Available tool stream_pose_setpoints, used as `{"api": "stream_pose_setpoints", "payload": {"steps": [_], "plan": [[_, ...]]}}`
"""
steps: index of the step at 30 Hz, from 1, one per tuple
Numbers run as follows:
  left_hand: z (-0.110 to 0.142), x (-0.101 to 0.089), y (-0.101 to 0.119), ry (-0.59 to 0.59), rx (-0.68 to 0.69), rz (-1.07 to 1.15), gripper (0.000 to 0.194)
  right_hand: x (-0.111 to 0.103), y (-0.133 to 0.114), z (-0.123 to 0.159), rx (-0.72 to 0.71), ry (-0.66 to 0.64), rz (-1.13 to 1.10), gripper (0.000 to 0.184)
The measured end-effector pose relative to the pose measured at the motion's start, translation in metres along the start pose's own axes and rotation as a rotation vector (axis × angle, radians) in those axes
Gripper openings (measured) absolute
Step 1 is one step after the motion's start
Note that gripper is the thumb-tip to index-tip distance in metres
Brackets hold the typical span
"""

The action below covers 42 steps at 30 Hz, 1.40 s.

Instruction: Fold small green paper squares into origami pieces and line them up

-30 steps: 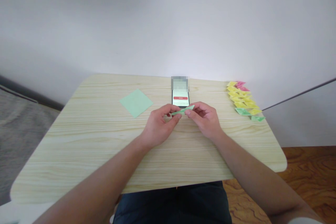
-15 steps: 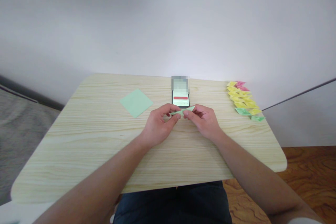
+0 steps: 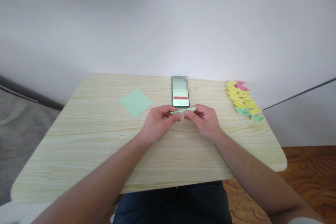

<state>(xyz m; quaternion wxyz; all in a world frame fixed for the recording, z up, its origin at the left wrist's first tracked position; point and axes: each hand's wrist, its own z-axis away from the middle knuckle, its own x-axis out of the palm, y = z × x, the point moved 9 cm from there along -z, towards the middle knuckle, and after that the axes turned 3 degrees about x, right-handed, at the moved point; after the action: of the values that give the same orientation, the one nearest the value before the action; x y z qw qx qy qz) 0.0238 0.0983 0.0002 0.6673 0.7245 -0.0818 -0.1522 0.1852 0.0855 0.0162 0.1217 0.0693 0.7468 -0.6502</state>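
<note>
Between my two hands is a small folded piece of green paper (image 3: 193,109), long and narrow with pointed ends. My left hand (image 3: 160,123) pinches its left part between thumb and fingers. The right part is pinched by my right hand (image 3: 204,120), its thumb pressed on the near side close to the middle. Both thumbs nearly meet there and hide some of the folds. Just beyond the fingers lies a phone (image 3: 181,101) with its screen lit. A flat square sheet of green paper (image 3: 136,103) rests to the left of my left hand.
Several folded paper boats in yellow (image 3: 244,98), pink (image 3: 240,84) and green (image 3: 257,118) stand in rows near the right edge of the pale wooden table (image 3: 86,140). A white wall (image 3: 157,24) rises behind the table's far edge.
The left fingers have shifted slightly on the folded green paper, and more of its left part shows. The paper is tilted a little less. Phone, sheet and paper boats have stayed put.
</note>
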Motion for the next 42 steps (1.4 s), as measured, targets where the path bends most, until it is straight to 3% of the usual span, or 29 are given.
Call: {"api": "stream_pose_setpoints", "payload": {"steps": [21, 34, 42], "plan": [[0.001, 0.007, 0.004, -0.090, 0.060, -0.044, 0.024, 0.007, 0.011, -0.001, 0.086, -0.093, -0.084, 0.024], [0.000, 0.000, 0.006, -0.001, 0.049, 0.013, 0.025, 0.002, 0.012, -0.003, 0.087, -0.026, -0.114, 0.026], [0.001, 0.000, 0.007, -0.015, 0.049, -0.031, 0.025, 0.003, 0.012, -0.002, 0.093, -0.044, -0.046, 0.025]]}}
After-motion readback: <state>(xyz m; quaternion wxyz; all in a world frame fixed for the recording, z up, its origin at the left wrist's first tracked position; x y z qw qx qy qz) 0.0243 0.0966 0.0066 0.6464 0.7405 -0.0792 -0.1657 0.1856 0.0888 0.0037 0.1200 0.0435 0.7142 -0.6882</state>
